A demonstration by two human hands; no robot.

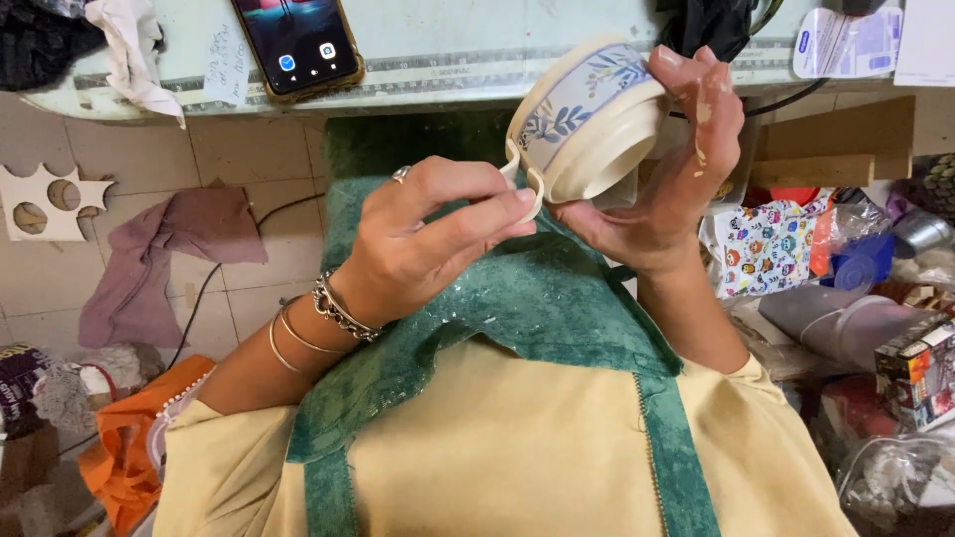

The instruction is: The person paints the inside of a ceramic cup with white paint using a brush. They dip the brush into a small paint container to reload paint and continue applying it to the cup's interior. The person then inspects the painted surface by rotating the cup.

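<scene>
Two hands hold one cream cup point(587, 114) with a blue band and little leaves on it. The left hand point(423, 239) pinches the cup's thin handle point(527, 184) between thumb and fingers, closed tight on it. It wears a ring and bangles at the wrist. The right hand point(676, 164) curls around the far right side of the cup, its fingers gripping the rim and body. The cup is tipped on its side, up in the air, just near the edge of a pale table point(448, 60). A phone point(296, 42) lies on that table, far and to the left. Under the hands is a green cloth point(537, 298) on the lap. A purple rag point(164, 259) lies on the tiled floor at the left
</scene>
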